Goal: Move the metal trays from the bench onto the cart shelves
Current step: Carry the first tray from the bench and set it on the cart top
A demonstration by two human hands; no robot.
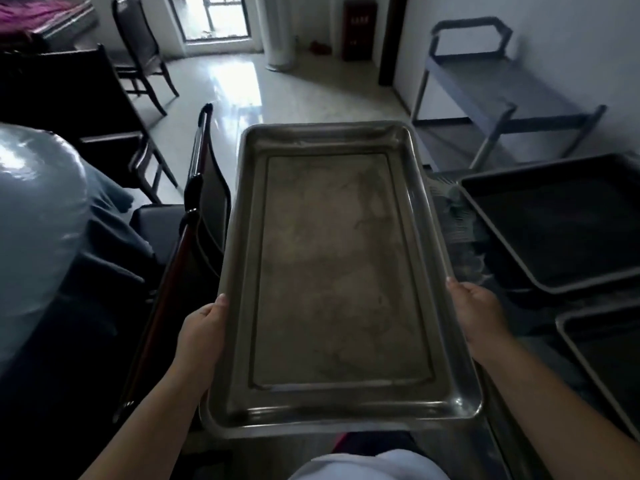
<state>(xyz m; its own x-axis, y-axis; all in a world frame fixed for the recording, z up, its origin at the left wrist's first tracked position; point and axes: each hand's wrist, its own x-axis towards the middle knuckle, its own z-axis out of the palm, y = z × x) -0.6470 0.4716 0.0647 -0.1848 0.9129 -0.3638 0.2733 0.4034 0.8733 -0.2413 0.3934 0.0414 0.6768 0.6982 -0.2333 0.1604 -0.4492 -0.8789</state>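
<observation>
A large rectangular metal tray (pixel 329 271) fills the middle of the view, held level in front of me with its long side pointing away. My left hand (pixel 202 332) grips its left rim near the close end. Its right rim is gripped by my right hand (pixel 479 315). Two more metal trays lie on the bench at the right, one (pixel 561 220) further away and another (pixel 602 358) nearer, cut off by the frame edge. A grey cart (pixel 502 88) with shelves and a looped handle stands against the far right wall.
Dark wooden chairs (pixel 204 188) stand close on the left, with more chairs (pixel 138 46) further back. A table covered in shiny plastic (pixel 34 209) is at the left edge. Pale tiled floor (pixel 311 91) stretches ahead to a bright doorway.
</observation>
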